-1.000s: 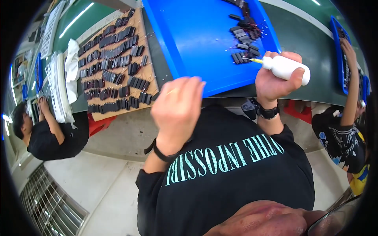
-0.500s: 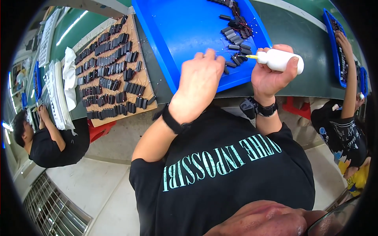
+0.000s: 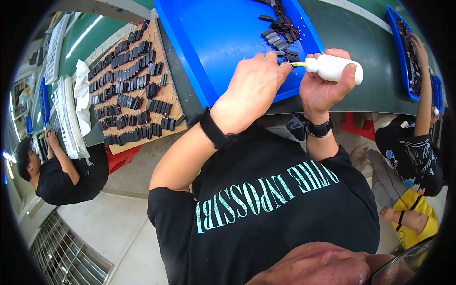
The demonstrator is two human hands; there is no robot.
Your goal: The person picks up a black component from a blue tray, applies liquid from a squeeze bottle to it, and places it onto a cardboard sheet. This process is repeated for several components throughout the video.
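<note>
My right hand (image 3: 327, 85) is wrapped round a white squeeze bottle (image 3: 338, 69), tilted on its side. Its thin yellow nozzle points left, with the tip close to the fingertips of my left hand (image 3: 254, 83). Those fingers are bent together in a pinch over the right part of a blue tray (image 3: 204, 42). Whatever they hold is mostly hidden; dark bits show at the fingertips. Small black blocks with thin red wires (image 3: 278, 40) lie in a loose row along the tray's right side.
Left of the tray, a brown board (image 3: 164, 107) carries rows of similar black blocks. White sheets and bags (image 3: 69, 114) lie further left on the green table (image 3: 342, 35). People sit on both sides; the right one reaches into another blue tray (image 3: 401, 52).
My left hand has moved right, bringing its fingertips up to the nozzle. The bottle has shifted only slightly. At the right, more of a person in yellow shows.
</note>
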